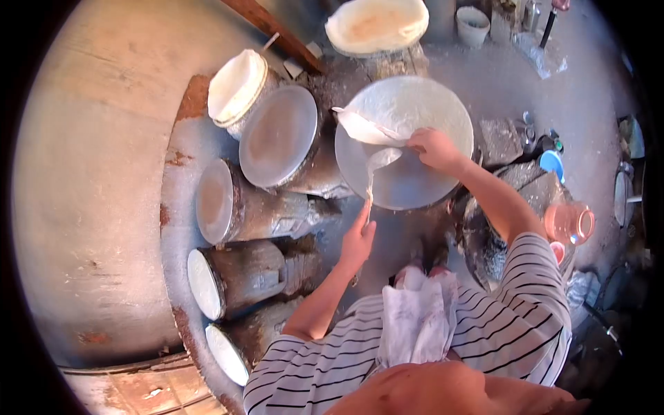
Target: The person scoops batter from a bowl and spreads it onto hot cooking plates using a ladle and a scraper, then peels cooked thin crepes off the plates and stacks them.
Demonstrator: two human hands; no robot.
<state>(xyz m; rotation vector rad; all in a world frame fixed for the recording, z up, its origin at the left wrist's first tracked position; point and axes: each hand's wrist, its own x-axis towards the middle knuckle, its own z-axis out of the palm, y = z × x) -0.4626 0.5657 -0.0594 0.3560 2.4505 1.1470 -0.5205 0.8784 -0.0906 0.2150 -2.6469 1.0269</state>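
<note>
My left hand (357, 238) is closed around the thin handle of a ladle (384, 159), whose pale, coated head hangs over the near left part of a large round flat pan (436, 183). A whitish film covers part of that pan. My right hand (434, 149) is over the pan's right side, its fingers closed on one end of a white, limp, pointed piece (364, 128). This piece stretches left across the pan to its far left rim. I cannot tell what it is made of.
Left of me stand several round stoves, among them one with a grey flat top (280, 137) and one with a white top (206, 283). At the back is a pale round slab (377, 26) beside a bucket (473, 28). A pink jar (568, 223) and blue bowl (552, 164) are at right.
</note>
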